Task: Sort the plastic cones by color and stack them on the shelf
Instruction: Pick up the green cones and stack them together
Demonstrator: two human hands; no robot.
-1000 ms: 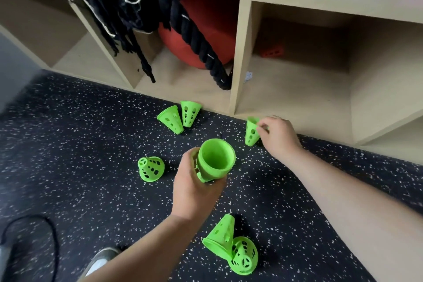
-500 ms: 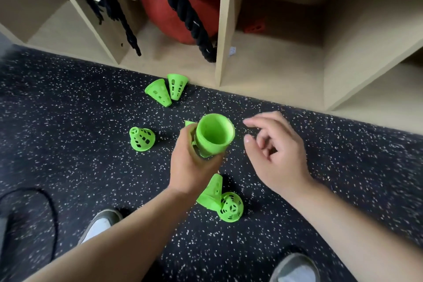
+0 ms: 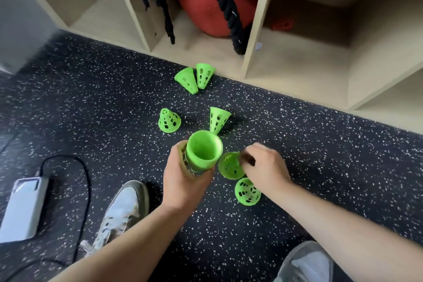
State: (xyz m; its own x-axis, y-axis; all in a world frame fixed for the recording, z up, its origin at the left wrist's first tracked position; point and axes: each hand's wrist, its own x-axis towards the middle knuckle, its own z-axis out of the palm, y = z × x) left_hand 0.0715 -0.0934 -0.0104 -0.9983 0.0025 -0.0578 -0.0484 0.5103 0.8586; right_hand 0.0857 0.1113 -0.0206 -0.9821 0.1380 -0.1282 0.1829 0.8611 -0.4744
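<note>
Speckled floor (image 3: 91, 103), loose green cones (image 3: 169, 120), shelf (image 3: 256, 18) beyond, phone (image 3: 23, 208)

The right hand (image 3: 265, 170) has left the shelf edge and come down beside the stack of nested green plastic cones (image 3: 203, 152), its grip now closing on a perforated green plastic cone (image 3: 230, 166) lying near the feet. Another green perforated cone (image 3: 217, 119), earlier touched, now lies released on the floor.

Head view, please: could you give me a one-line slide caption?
Left hand holds stacked green cones while right hand grasps another cone.
</note>
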